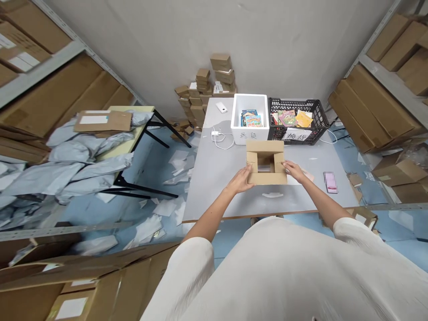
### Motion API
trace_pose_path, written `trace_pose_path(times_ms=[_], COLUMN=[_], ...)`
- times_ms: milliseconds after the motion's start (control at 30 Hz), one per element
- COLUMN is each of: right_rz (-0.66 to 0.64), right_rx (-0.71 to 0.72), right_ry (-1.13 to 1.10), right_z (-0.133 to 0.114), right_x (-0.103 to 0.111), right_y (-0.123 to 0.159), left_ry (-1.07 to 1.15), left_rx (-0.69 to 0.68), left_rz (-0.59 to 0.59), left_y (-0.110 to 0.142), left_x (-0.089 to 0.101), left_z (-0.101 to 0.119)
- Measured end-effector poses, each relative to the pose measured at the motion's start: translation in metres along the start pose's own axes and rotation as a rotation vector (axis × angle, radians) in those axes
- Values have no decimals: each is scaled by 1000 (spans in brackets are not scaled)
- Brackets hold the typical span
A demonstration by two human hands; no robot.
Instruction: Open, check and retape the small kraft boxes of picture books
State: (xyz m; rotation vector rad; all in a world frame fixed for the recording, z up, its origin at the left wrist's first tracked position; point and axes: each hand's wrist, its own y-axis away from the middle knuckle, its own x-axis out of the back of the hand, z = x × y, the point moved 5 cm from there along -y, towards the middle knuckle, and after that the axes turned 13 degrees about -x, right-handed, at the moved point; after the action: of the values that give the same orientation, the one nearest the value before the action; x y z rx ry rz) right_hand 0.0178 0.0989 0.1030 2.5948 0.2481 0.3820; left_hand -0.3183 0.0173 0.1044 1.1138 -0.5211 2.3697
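A small cardboard box (pixel 266 179) is held over the front part of the grey table (pixel 217 187), its flaps spread and its inside facing me. My left hand (pixel 240 179) grips the left side, thumb near the front flap. On the other side, my right hand (pixel 294 171) pinches the right flap. Through the box's middle a pale patch shows; whether that is its bottom or the table I cannot tell. Behind the box stand a white foam bin (pixel 250 136) with some booklets (pixel 253 120) and a black plastic crate (pixel 314 133) with colourful booklets (pixel 288 117).
A phone (pixel 330 182) lies at the table's right. A white power bank (pixel 221 107) and a charger with cable (pixel 216 133) lie at the left. Grey parcels (pixel 70 149) cover a side table. Stacked cartons (pixel 200 96) stand by the wall; papers (pixel 147 229) litter the floor.
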Motion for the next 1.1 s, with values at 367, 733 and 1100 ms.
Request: trace_pose_path(times_ms=[367, 733, 1100], right_rz=[-80, -111, 111], right_rx=[18, 23, -82], right_ry=[163, 219, 255], right_z=[-29, -21, 33], right_x=[-116, -112, 8], right_y=[-58, -58, -37], left_ry=[-124, -146, -133], left_rx=[250, 381, 152], left_rz=[-21, 29, -1], left_y=[56, 36, -64], left_x=[28, 24, -15], left_z=[-54, -43, 21])
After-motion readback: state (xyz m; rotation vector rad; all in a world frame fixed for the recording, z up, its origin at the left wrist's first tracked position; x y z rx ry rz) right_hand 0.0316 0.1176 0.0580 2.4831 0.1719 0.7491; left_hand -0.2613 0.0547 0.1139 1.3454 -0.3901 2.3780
